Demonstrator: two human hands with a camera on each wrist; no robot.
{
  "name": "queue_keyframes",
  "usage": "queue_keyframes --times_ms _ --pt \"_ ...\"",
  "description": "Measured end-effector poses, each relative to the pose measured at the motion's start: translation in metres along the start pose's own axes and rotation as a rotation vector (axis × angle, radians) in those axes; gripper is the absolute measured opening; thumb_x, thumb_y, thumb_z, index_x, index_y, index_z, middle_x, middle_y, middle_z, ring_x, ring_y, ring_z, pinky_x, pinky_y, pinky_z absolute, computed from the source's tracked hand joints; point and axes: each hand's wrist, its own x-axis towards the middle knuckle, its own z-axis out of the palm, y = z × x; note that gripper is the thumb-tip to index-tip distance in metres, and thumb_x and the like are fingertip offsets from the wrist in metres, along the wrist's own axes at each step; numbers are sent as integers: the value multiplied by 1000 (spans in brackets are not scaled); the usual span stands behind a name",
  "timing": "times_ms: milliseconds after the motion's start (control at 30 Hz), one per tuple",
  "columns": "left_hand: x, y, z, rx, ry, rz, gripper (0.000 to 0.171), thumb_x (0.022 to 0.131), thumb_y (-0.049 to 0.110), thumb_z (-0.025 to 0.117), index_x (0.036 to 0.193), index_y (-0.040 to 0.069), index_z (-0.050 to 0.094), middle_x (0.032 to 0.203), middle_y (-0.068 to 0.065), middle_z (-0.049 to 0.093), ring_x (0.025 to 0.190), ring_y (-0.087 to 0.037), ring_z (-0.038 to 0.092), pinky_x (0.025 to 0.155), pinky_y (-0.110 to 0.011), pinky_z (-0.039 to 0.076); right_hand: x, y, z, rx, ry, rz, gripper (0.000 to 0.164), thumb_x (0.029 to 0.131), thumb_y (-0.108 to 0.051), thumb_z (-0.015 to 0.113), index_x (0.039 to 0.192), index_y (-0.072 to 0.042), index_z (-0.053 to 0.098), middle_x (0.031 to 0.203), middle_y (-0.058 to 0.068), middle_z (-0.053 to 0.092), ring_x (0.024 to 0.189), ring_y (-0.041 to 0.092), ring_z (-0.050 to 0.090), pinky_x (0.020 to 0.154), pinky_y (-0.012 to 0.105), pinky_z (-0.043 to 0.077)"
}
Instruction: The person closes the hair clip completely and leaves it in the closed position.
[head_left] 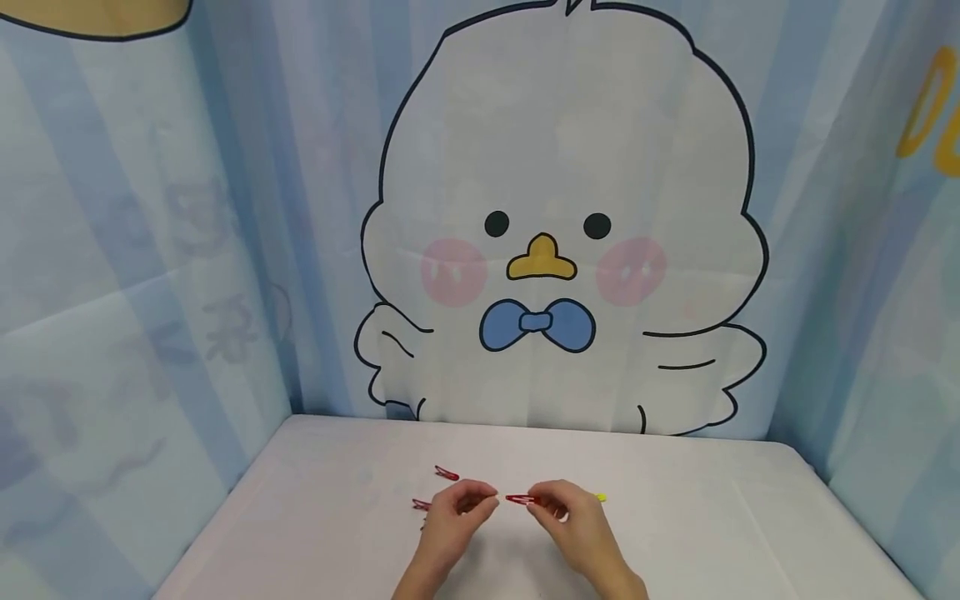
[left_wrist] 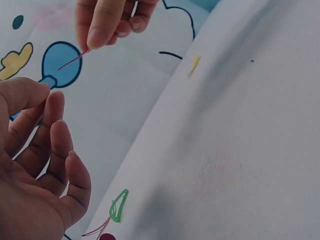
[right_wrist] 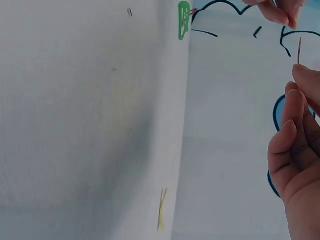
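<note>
Over the table, my right hand (head_left: 573, 521) pinches a red snap hair clip (head_left: 512, 498) between thumb and forefinger, its narrow end pointing at the left hand. My left hand (head_left: 456, 512) has thumb and forefinger tips together just short of the clip, with a small gap and nothing visible between them. Its other fingers are curled in the left wrist view. Two more red hair clips, one farther back (head_left: 451, 476) and one partly behind the left hand (head_left: 419, 504), lie on the table. A green hair clip (right_wrist: 183, 7) appears in the wrist views.
A yellow hair clip (head_left: 601, 497) lies on the table, just beyond the right hand. The white tabletop (head_left: 720, 517) meets a curtain (head_left: 675, 125) printed with a large white bird behind, and further curtains hang at both sides.
</note>
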Motion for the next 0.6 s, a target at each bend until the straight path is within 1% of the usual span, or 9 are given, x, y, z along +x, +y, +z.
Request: queue_keyframes --times_ms 200,300,367,467,600 --pt "3 -4 -10 15 29 -6 20 93 10 72 109 -1 69 98 -3 69 91 -19 63 81 -35 52 2 11 -7 -20 54 -107 27 75 7 83 89 -14 72 78 -15 62 67 2 54 56 24 48" --pt "6 -5 -17 19 40 1 21 93 10 72 109 -1 69 99 -3 69 91 -19 63 81 -34 52 3 15 -10 -20 55 -108 27 74 7 83 89 -13 72 78 -14 62 66 3 55 56 24 48" --pt "8 -5 -21 18 46 6 20 93 11 72 109 -1 69 99 -3 68 91 -19 62 80 -34 52 4 17 -12 -17 46 -75 27 75 6 83 89 -13 72 78 -14 62 66 3 55 56 24 48" --pt "11 -6 -29 22 64 0 19 93 11 72 109 0 70 99 -3 68 88 -19 61 73 -33 52 6 20 -16 -17 22 0 24 77 5 83 89 -14 72 77 -14 62 66 4 54 57 24 48" --pt "16 -7 -40 28 91 -2 19 93 13 72 108 1 70 100 -5 69 88 -19 60 69 -33 51 9 24 -24 -25 -8 88 22 78 3 83 89 -13 73 77 -13 61 65 5 52 58 24 47"
